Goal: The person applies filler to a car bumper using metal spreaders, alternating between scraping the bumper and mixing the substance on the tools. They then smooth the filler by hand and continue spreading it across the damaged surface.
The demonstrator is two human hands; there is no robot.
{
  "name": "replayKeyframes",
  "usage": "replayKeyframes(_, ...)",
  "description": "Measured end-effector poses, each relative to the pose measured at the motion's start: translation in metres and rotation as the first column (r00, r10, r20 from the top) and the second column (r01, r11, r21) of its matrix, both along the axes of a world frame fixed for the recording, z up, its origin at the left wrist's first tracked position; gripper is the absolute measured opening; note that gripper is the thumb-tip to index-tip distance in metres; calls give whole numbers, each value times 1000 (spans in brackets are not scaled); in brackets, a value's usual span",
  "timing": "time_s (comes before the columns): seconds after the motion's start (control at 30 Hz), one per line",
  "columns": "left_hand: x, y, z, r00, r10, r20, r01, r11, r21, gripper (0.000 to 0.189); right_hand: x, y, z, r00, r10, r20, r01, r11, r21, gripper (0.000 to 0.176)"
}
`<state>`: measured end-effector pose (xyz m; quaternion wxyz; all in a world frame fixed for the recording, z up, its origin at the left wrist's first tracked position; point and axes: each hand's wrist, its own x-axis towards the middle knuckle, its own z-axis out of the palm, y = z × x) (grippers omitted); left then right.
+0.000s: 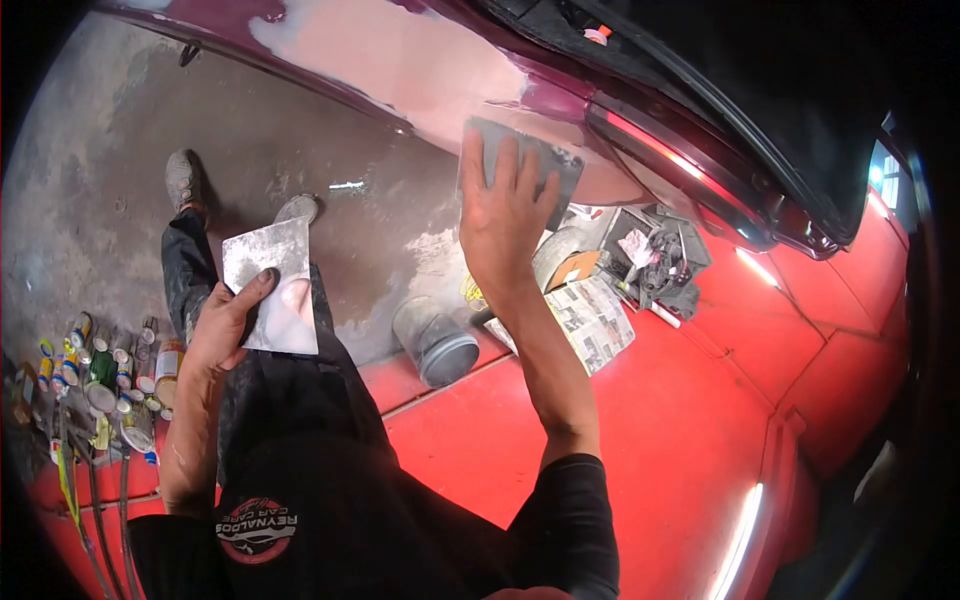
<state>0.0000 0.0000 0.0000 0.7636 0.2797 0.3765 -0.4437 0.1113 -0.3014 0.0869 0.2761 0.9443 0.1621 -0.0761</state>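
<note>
Two risks are noted. First, the flat grey rectangular abrasive pad [548,165] sits at the lower edge of the pale pink filler patch [400,60] on the maroon car body panel [550,100], near the red tail lamp strip [680,160]. In my judgement, a stroke running wide could scuff the lamp or the sound paint beside the patch. Second, the grey cylindrical tin [437,345] and the spread newspaper [590,320] lie on the floor just beside the person's legs, where a careless step could tip the tin.

Right hand [505,215]: spread flat and wide, palm and fingers pressing the abrasive pad against the panel, not curled around it.

Left hand [222,325]: narrowly closed, thumb across the near face, pinching the lower edge of a smeared grey-white rectangular sheet [268,280]. The sheet is held free in the air, well apart from the panel. I cannot tell whether it is metal or paper.

A cluster of small paint tins [110,375] stands on the floor at far left, well apart from both hands.
</note>
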Motion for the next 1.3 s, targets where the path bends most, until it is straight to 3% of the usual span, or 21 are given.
replayKeyframes(0.27,8,2,13,997,69,-18,-67,994,90,28,5,-11,-32,985,121,126,-116,992,-50,48)
replayKeyframes(0.47,5,4,7,999,36,-20,-36,998,48,29,-6,-6,-13,999,34,-15,-34,999,10,48)
replayKeyframes(0.67,6,-2,6,1000,13,-11,-13,1000,1,31,10,-4,-13,981,137,139,-131,990,-52,47)
replayKeyframes(0.97,9,-7,11,997,65,-28,-63,996,58,28,-7,-15,-22,997,59,42,-60,998,32,52)
replayKeyframes(1.07,10,-3,12,998,54,-27,-53,997,53,28,-11,-7,-8,998,-28,-59,35,991,126,54)
replayKeyframes(1.17,8,-1,10,998,60,-35,-59,998,33,28,-11,8,7,986,-123,-113,135,984,112,55)
replayKeyframes(1.3,8,-1,9,997,66,-27,-66,998,5,30,4,19,-5,993,-95,71,94,996,7,57)
